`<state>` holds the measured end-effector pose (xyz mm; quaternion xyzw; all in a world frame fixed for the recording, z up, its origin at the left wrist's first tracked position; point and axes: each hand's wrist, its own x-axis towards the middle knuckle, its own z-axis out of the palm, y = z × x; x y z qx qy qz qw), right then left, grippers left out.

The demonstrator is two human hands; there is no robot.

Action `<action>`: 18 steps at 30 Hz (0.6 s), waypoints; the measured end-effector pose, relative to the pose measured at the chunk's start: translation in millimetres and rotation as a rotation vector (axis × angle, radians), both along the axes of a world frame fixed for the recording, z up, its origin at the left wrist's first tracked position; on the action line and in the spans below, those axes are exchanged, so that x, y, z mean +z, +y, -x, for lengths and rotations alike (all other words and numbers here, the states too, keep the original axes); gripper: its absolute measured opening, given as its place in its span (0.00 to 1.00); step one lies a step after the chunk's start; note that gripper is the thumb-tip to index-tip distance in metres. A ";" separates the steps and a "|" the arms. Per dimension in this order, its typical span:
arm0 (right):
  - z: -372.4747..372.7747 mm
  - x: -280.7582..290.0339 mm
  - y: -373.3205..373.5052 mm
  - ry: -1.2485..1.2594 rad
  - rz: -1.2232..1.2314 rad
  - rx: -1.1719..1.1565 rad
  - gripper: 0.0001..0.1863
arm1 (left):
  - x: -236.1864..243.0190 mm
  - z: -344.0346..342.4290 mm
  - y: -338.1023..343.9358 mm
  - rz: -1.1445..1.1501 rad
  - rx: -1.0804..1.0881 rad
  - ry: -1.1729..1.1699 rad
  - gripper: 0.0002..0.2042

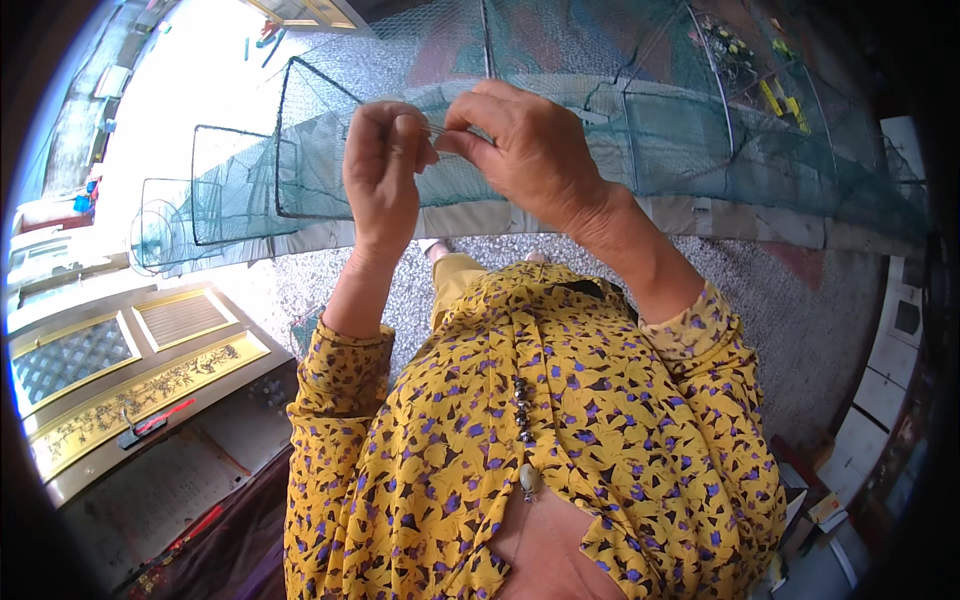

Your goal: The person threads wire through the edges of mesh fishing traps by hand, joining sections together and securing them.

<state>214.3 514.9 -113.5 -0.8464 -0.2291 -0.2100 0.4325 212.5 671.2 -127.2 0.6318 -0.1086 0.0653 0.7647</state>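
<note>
1. Sleeves of yellow patterned cloth (520,450) lie nearest, at six o'clock
2. Left hand (382,165) and right hand (525,150) meet fingertip to fingertip, both pinched shut on a thin thread (437,131) running nine to three between them
3. Green net trap (620,130) stretches behind, from nine toward three o'clock

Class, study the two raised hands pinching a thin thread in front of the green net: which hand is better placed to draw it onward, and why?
Probably the right hand: its fingertips pinch the thread end, while the left hand only steadies it before the green net.
</note>
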 end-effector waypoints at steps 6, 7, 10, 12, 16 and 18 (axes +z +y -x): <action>-17.0 10.7 45.7 -0.105 -0.288 0.249 0.06 | -5.0 -5.7 2.8 0.333 0.151 0.454 0.07; -14.2 34.0 56.1 -0.229 -0.372 0.317 0.06 | -6.6 -4.3 3.4 0.212 0.100 0.383 0.07; -32.1 53.7 22.6 -0.132 -0.362 0.158 0.08 | -5.9 -1.8 -0.5 0.003 -0.077 0.121 0.05; -26.6 70.0 -26.1 -0.422 -0.094 0.065 0.09 | -8.2 -7.3 1.6 -0.101 -0.053 0.128 0.04; 16.8 95.5 -87.5 0.116 -0.187 0.313 0.09 | -13.4 -3.1 5.4 -0.185 -0.034 -0.001 0.04; 39.6 140.1 -125.4 0.173 -0.515 0.073 0.17 | -14.7 -9.9 -1.5 -0.176 -0.056 0.060 0.03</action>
